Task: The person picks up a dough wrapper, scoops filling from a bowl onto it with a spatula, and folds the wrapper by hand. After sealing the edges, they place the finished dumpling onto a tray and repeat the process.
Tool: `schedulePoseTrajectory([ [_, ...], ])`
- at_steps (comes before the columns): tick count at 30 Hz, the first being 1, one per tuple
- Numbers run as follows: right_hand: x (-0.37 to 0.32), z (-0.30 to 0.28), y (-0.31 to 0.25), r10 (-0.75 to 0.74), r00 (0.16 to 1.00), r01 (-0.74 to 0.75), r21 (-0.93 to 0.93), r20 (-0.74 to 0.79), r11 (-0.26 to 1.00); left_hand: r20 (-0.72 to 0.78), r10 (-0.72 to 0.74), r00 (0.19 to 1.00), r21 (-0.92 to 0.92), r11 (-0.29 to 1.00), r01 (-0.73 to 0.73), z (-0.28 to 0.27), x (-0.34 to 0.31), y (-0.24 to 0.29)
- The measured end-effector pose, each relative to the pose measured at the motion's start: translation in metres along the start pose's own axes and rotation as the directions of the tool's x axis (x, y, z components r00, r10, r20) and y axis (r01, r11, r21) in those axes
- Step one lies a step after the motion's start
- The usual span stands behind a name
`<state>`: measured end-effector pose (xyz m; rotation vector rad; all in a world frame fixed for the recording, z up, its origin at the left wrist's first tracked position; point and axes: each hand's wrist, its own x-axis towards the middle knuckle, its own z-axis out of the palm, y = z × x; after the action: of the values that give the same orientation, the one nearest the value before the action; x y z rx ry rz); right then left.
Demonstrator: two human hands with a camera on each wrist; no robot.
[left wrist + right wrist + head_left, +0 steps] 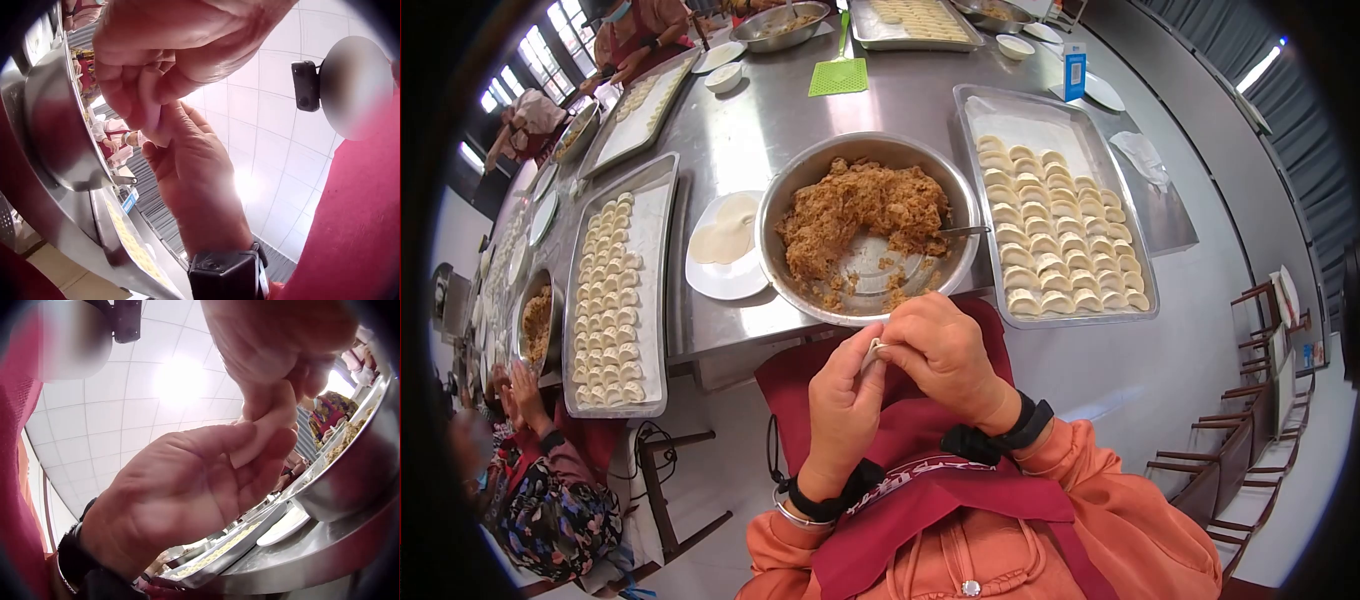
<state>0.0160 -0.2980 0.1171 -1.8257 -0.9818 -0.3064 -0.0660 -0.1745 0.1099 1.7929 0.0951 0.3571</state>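
Observation:
A folded dumpling point(873, 353) of pale dough is pinched between my two hands, just past the near rim of a steel bowl. My left hand point(840, 400) holds its lower side between thumb and fingers. From the other side, my right hand point(945, 362) pinches the dough edge with thumb and forefinger. In the right wrist view, the dumpling point(265, 431) shows as a smooth curved strip between both thumbs and fingers. The steel bowl point(766, 255) contains brown minced filling point(865, 195) and a spoon point(965, 231). Left of it, round wrappers point(728, 232) lie on a white plate point(725, 287).
To the right, a metal tray point(1040, 118) bears rows of dumplings point(1050, 230). Another dumpling tray point(653, 215) stands at the left, beside a seated person's hands point(525, 395). Farther back are a green fly swatter point(838, 77) and a blue sign point(1074, 72).

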Motion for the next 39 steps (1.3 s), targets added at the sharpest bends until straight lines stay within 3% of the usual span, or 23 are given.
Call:
schedulePoseTrajectory([
  [6,0.0001,0.0001,-0.003,-0.004,1.0,0.005,-0.046,0.023,0.999,0.015,0.084,0.996,0.093,0.992,-0.085,-0.0001,0.0019,-0.0022],
  [10,0.0012,0.0035,-0.0054,0.003,1.0,-0.004,-0.053,-0.018,0.999,0.022,0.05,0.998,0.106,0.993,-0.052,-0.0002,0.0006,-0.0021],
  [12,0.0018,0.0039,-0.0064,0.016,0.999,-0.019,-0.046,-0.052,0.999,0.002,-0.046,0.999,-0.019,0.999,0.046,0.001,-0.0003,0.0028],
  [21,-0.0018,0.0008,-0.003,-0.058,0.998,0.057,-0.05,-0.005,0.997,0.072,-0.107,0.992,-0.109,0.987,0.114,-0.0002,-0.0021,0.0005],
  [24,-0.0028,0.0006,0.0002,-0.038,0.998,0.036,-0.044,-0.041,0.998,0.006,-0.09,0.996,-0.15,0.985,0.09,0.0029,-0.0017,-0.0011],
  [29,-0.0028,-0.0004,-0.0015,0.094,0.995,-0.093,0.028,-0.015,0.995,0.021,-0.119,0.993,-0.259,0.958,0.121,0.0033,-0.0013,-0.0059],
  [33,-0.0036,0.0017,-0.0004,0.066,0.998,-0.066,0.028,-0.011,0.997,0.036,-0.138,0.99,-0.282,0.949,0.143,0.0029,-0.0022,-0.0056],
  [37,-0.0043,0.0017,-0.0005,0.02,1.0,-0.02,-0.013,0.009,1.0,0.052,-0.164,0.985,-0.232,0.958,0.171,0.0017,-0.0036,-0.0051],
  [39,-0.0038,0.0007,-0.0018,0.019,1.0,-0.019,-0.02,0.018,1.0,0.08,-0.079,0.994,-0.057,0.995,0.084,0.0008,-0.0027,-0.0023],
])
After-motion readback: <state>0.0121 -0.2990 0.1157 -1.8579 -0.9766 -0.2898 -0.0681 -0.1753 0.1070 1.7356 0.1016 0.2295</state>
